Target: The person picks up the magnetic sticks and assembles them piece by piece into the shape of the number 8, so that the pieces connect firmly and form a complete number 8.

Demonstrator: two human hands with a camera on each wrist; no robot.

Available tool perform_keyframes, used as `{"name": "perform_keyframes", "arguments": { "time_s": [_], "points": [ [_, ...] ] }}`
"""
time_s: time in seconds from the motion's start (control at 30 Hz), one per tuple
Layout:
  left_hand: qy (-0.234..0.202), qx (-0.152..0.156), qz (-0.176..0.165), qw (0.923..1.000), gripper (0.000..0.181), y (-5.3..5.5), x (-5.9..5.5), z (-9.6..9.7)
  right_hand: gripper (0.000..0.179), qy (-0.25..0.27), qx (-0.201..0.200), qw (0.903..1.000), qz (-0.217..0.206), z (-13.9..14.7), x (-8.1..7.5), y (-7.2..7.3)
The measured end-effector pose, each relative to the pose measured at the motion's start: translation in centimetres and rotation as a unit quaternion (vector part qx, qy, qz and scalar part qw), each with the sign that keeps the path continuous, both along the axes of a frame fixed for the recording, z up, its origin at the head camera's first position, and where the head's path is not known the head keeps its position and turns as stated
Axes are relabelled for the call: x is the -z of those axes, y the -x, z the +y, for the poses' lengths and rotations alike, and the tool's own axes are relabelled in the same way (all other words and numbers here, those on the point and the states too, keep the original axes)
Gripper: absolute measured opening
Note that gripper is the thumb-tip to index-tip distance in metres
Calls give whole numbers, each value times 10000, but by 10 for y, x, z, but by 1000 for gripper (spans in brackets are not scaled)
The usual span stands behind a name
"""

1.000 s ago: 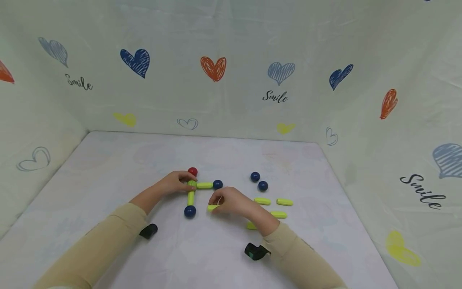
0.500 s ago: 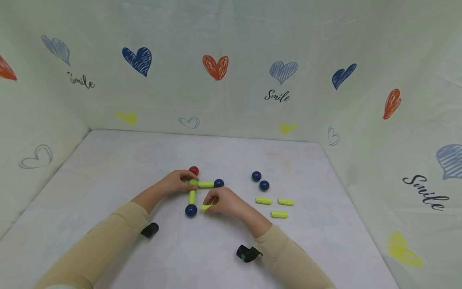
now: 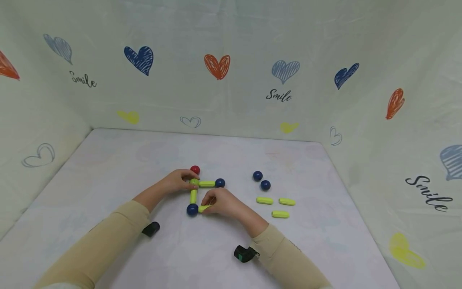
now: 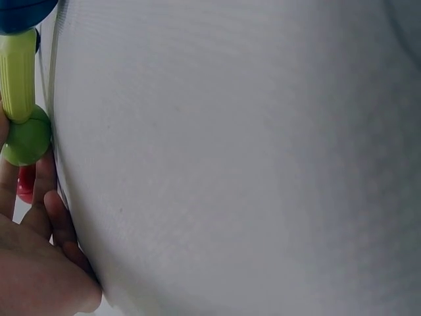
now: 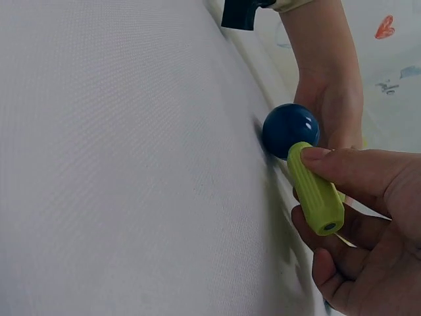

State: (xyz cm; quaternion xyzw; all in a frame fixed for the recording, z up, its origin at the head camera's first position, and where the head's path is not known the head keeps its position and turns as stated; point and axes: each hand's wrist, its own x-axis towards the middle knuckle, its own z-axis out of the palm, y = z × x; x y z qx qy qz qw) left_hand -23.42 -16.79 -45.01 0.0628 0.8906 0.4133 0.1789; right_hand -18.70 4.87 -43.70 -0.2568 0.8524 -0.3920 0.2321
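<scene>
My left hand [image 3: 177, 181] holds the green ball [image 4: 27, 143] of a small magnetic-rod figure between thumb and fingers. From that ball one yellow-green rod [image 3: 207, 184] runs right to a blue ball [image 3: 220, 183]. Another rod [image 3: 193, 196] comes toward me and ends at a larger-looking blue ball [image 3: 192, 210]. A red ball [image 3: 195, 169] sits just beyond my left fingers; how it joins the figure is hidden. My right hand [image 3: 224, 202] pinches a yellow-green magnetic rod [image 5: 317, 191], a metal dot on its near end. Its far end touches the near blue ball [image 5: 290, 131].
Two loose blue balls [image 3: 258, 176] lie to the right on the white table [image 3: 173, 257]. Three yellow-green rods [image 3: 280, 214] lie nearer me, right of my right hand. Black wrist cameras [image 3: 244, 254] hang beneath both forearms. A heart-printed curtain [image 3: 231, 108] encloses the table's back and sides.
My right hand has slid left with the pinched rod until it meets the near blue ball. The left hand keeps its hold on the green ball.
</scene>
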Motion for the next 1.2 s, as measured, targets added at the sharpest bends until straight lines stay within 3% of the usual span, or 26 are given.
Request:
{"name": "perform_keyframes", "arguments": {
  "time_s": [0.47,1.2],
  "points": [
    [43,-73,-60,9999,35,1,1,2,14,45,8,10000,-59,0,1,-1],
    [78,-18,-17,10000,37,2,3,1,16,-357,392,9985,104,31,-26,5]
  ]
}}
